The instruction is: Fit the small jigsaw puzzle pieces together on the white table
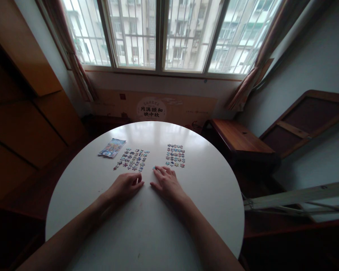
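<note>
On the white round table lie two groups of loose jigsaw puzzle pieces, a left group [133, 159] and a right group [175, 155], both set out in rough rows. My left hand [127, 185] rests just below the left group, its fingers loosely curled and nothing visible in them. With fingers stretched out over the tabletop, my right hand [166, 180] lies between and below the groups. Its index fingertip touches a single light-blue puzzle piece [154, 168] on the table. A colourful printed packet or sheet [113, 147] lies left of the pieces.
The white table [141, 233] has a curved edge all round. Behind it stand a printed banner panel [180, 105] and a barred window. A low wooden bench or table [240, 135] is at the right, and wooden cabinets [31, 124] are at the left.
</note>
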Available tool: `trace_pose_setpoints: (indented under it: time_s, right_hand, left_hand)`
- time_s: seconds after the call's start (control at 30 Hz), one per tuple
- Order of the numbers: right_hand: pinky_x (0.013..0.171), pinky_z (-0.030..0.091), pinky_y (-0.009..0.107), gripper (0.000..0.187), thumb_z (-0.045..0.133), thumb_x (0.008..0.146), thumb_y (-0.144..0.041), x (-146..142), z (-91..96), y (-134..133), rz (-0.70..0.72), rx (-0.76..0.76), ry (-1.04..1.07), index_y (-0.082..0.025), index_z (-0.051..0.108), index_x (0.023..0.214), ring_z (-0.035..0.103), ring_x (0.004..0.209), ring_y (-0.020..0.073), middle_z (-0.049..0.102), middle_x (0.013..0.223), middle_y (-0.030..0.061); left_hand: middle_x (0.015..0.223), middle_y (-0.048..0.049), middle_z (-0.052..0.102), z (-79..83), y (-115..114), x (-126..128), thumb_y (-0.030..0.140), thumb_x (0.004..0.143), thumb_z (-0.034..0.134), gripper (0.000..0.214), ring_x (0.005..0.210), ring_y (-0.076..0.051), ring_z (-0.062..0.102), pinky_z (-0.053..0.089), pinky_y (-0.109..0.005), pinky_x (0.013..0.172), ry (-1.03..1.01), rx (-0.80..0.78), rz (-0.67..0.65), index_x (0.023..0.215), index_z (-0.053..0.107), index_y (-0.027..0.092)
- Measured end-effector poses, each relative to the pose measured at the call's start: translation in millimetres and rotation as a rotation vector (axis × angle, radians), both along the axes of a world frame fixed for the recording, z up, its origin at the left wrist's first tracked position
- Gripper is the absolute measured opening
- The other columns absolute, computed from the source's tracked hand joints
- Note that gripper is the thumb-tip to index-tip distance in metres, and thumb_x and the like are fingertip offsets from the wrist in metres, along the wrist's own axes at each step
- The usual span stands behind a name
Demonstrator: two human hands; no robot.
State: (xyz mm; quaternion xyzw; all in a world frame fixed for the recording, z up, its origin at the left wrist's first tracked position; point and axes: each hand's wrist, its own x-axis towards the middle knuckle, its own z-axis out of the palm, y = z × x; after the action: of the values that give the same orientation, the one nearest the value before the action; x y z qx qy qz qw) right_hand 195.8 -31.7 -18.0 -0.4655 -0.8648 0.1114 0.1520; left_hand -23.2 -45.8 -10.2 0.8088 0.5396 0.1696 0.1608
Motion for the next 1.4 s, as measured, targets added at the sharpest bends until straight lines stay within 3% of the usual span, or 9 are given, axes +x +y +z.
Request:
trace_pose_setpoints:
  time_s: [0.53,0.63,0.73,0.87,1.4]
  right_hand:
    - [0.103,0.028,0.040,0.050,0.053,0.088,-0.043,1.3,-2.6,1.2,-0.009,0.047,0.097,-0.021,0.049,0.132,0.033,0.126,0.0260,0.044,0.139,0.0095]
    - [0.097,0.034,0.036,0.036,0.058,0.086,-0.035,2.2,-3.6,3.4,-0.042,0.069,0.186,-0.020,0.059,0.119,0.044,0.115,0.0232,0.054,0.122,0.0106]
    - [0.083,0.040,0.030,0.017,0.057,0.087,-0.027,2.2,-3.4,5.3,-0.047,0.007,0.234,-0.019,0.067,0.098,0.055,0.087,0.0176,0.061,0.093,0.0062]
    - [0.071,0.039,0.026,0.012,0.057,0.086,-0.023,2.0,-2.7,6.6,-0.003,-0.058,0.276,-0.018,0.068,0.086,0.053,0.068,0.0123,0.059,0.076,0.0016]
    - [0.071,0.035,0.025,0.010,0.060,0.083,-0.023,2.0,-5.9,9.0,0.005,-0.052,0.281,-0.020,0.068,0.089,0.051,0.068,0.0122,0.057,0.073,-0.0001]
  left_hand:
    - [0.064,0.0018,0.060,2.3,-0.6,-0.2,0.040,0.084,0.049,0.025,0.057,-0.011,0.051,0.031,-0.021,0.054,0.004,-0.009,-0.002,0.073,0.057,0.020]
    - [0.063,0.0019,0.059,1.7,-1.0,-0.1,0.041,0.085,0.049,0.026,0.057,-0.011,0.050,0.031,-0.021,0.054,0.000,-0.005,0.003,0.073,0.057,0.019]
    - [0.063,0.0024,0.058,0.7,-1.3,0.1,0.041,0.085,0.049,0.026,0.056,-0.011,0.050,0.031,-0.021,0.054,0.000,-0.005,0.002,0.072,0.056,0.019]
    - [0.063,0.0026,0.058,0.6,-1.2,-0.1,0.042,0.085,0.049,0.026,0.057,-0.011,0.050,0.031,-0.021,0.055,0.015,-0.006,0.000,0.073,0.056,0.019]
    - [0.064,0.0019,0.060,0.2,-0.3,-0.4,0.041,0.085,0.049,0.026,0.056,-0.011,0.050,0.031,-0.020,0.054,0.018,0.000,0.001,0.072,0.056,0.019]
